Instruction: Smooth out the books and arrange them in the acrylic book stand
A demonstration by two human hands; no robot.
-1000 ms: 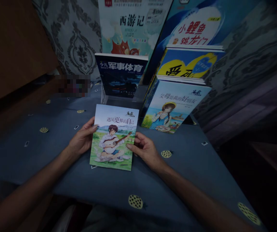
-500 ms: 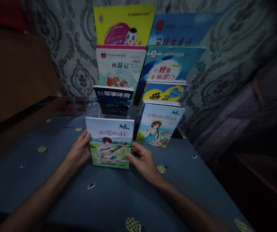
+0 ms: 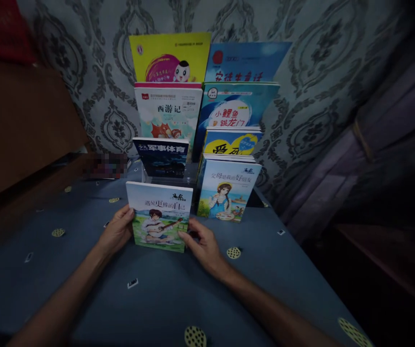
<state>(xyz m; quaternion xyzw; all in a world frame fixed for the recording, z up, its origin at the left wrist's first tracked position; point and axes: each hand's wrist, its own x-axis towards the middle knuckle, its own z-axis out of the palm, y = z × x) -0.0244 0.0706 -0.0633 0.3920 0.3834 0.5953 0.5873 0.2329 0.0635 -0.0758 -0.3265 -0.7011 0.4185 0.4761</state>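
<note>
Patterned wallpaper [image 3: 95, 53] backs the worktop [image 3: 164, 299], and at six o'clock from the clear stand [image 3: 190, 172], left hand [image 3: 117, 229] and right hand [image 3: 204, 245], nearly closed, pinch the guitar-cover book [image 3: 159, 217] by its sides! Looks like positioning; the next move calls for level edges.

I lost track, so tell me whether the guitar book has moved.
Yes, the guitar book moved forward, clear of the printed white label that it partly hid before.

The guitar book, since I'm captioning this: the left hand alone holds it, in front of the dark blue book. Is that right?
Not quite: the head view shows the right hand holding the guitar book too, opposite the left hand. It is in front of the dark blue book.
</note>
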